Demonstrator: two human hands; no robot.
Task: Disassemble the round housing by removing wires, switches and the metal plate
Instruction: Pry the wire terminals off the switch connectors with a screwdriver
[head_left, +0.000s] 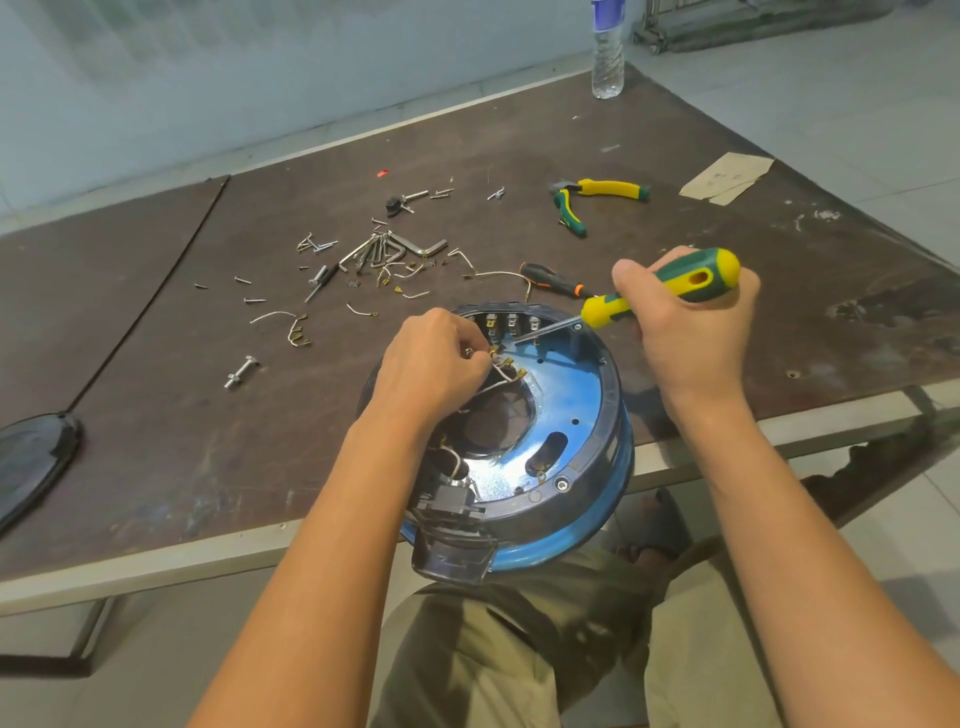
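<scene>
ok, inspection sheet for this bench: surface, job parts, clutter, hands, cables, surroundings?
Surface: brown table, scuffed and stained.
Job's things: round housing overhangs the near edge; blue metal plate and switches still inside.
Clutter: loose screws, hex keys, pliers, orange-black screwdriver, water bottle.
Hands: left hand pinches a wire; right hand grips green-yellow screwdriver, tip in housing.
Cables: white wires in housing; loose wire pieces on table.
Surroundings: tiled floor, pale wall.
</scene>
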